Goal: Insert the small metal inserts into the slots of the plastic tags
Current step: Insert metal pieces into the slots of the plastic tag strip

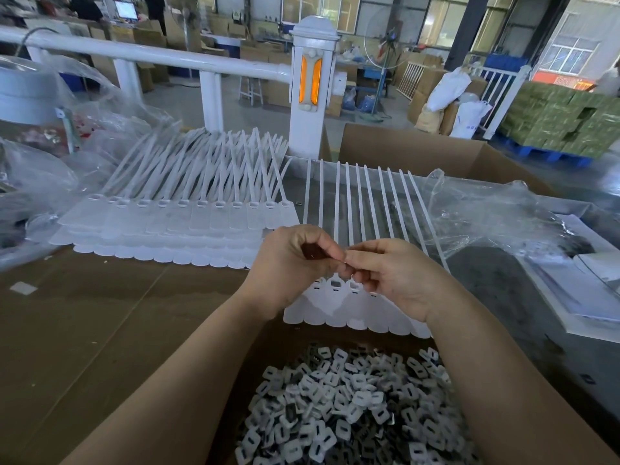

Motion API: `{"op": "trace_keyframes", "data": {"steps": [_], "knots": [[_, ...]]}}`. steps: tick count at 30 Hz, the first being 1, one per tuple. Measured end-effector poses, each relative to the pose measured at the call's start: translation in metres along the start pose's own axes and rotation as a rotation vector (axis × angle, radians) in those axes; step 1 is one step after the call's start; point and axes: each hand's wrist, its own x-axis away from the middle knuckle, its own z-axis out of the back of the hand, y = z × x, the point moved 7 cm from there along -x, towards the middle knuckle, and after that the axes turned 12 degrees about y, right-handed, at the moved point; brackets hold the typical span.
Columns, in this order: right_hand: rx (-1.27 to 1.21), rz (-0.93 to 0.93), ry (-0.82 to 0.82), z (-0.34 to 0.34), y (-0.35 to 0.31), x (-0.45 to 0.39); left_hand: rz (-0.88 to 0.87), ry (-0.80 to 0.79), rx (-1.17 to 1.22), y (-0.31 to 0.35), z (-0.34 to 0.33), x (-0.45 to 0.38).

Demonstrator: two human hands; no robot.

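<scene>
Head view: both hands meet just above the near row of tags [355, 307], whose slotted heads lie directly below the fingertips and whose thin tails run away from the person. The left hand [288, 263] and right hand [385, 273] have curled fingers pinching something tiny between them, likely an insert, though it is too small to tell. Both are about equally near the slots. The tags are smooth, translucent white plastic; the inserts [352, 407] are small flat slotted squares heaped in a cardboard box.
</scene>
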Motion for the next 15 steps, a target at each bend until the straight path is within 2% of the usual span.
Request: {"op": "trace_keyframes", "data": {"steps": [6, 11, 15], "knots": [[0.036, 0.054, 0.093, 0.005, -0.003, -0.002, 0.090, -0.032, -0.024, -0.007, 0.000, -0.001], [0.209, 0.155, 0.210, 0.008, -0.007, -0.001, 0.140, -0.008, -0.269, -0.016, 0.006, -0.002], [0.354, 0.231, 0.243, 0.004, -0.009, 0.001, 0.162, -0.022, -0.322, -0.018, 0.003, 0.001]]}}
